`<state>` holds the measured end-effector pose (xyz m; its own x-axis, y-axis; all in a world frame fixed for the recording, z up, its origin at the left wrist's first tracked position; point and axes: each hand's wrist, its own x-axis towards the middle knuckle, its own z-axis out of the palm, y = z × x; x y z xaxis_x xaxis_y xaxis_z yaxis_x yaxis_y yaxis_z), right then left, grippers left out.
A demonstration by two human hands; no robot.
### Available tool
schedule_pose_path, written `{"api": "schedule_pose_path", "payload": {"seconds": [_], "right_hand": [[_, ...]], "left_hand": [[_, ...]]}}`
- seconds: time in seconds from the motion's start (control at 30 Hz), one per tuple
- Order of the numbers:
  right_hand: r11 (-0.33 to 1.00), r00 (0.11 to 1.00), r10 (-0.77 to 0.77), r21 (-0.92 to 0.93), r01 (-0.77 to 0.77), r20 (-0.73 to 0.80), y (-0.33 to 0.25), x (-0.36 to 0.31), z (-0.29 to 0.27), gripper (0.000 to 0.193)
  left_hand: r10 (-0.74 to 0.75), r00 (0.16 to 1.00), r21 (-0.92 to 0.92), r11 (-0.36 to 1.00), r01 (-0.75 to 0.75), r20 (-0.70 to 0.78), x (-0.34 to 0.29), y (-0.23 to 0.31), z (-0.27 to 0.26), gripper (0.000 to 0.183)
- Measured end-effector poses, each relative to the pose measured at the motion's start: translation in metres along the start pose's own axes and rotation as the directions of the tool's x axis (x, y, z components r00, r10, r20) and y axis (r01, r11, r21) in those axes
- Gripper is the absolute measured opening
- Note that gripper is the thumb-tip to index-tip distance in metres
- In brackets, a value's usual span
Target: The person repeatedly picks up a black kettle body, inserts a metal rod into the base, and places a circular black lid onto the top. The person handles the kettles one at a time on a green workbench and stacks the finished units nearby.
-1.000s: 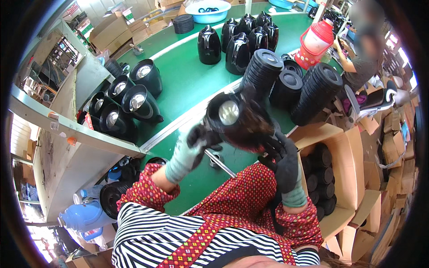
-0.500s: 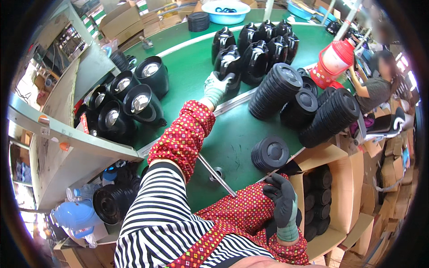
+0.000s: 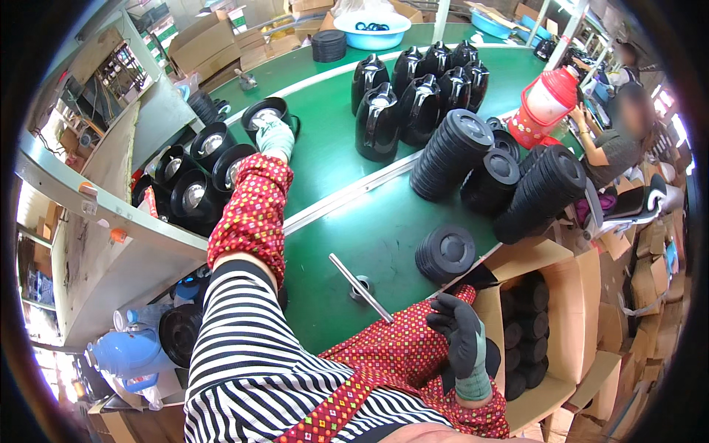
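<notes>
My left hand (image 3: 273,137), in a pale green glove, is closed on the rim of a black open-topped jug body (image 3: 292,142), its fingers partly hidden at the mouth. A shiny silver inside shows in the jug. Several similar black jug bodies (image 3: 214,142) crowd beside it on the left. Glossy black jugs (image 3: 377,124) stand upright in a group farther back at the centre. My right hand (image 3: 459,336), in a dark-palmed glove, hovers over my lap with fingers loosely bent and apart, holding nothing. It is nearest the open carton (image 3: 583,317).
Stacks of black round lids (image 3: 449,156) stand on the green table (image 3: 332,181) at right, with a shorter stack (image 3: 445,255) closer. A metal rod (image 3: 362,288) sticks up near me. Behind are a red jug (image 3: 543,109), a blue basin (image 3: 373,35) and a seated person (image 3: 626,151).
My left hand has let go of a glossy black jug in the central group and moved left to an open jug body, which has shifted slightly right. My right hand has barely moved.
</notes>
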<state>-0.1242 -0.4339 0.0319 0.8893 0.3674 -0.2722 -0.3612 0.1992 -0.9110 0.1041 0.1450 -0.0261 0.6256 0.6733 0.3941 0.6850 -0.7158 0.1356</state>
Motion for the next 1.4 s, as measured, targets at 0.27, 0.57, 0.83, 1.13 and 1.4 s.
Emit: {"api": "schedule_pose_path", "payload": {"seconds": [0.27,0.57,0.83,1.13,1.4], "right_hand": [[0.916,0.947,-0.286,-0.248,0.314,0.143,-0.048,0.034,0.041,0.062],[0.963,0.974,-0.133,-0.210,0.171,0.184,-0.074,0.056,0.090,0.070],[0.990,0.983,-0.101,0.118,0.083,0.155,-0.046,-0.033,0.007,0.063],[0.999,0.889,-0.009,-0.038,0.029,0.458,-0.051,-0.041,0.028,0.073],[-0.146,0.876,-0.437,-0.977,0.156,0.205,0.017,0.137,-0.013,0.095]], "left_hand": [[0.475,0.867,-0.484,0.728,-0.485,-0.153,-0.159,0.043,-0.165,0.041],[0.856,0.507,-0.646,0.331,-0.688,-0.101,-0.306,0.036,-0.296,0.038],[0.381,0.916,-0.986,0.155,0.069,0.124,-0.334,0.005,-0.229,0.054],[0.945,0.296,-0.918,0.010,0.395,0.138,-0.398,0.015,-0.186,0.066],[0.835,0.401,-0.809,0.086,0.581,0.377,-0.396,-0.009,-0.169,0.061]]}}
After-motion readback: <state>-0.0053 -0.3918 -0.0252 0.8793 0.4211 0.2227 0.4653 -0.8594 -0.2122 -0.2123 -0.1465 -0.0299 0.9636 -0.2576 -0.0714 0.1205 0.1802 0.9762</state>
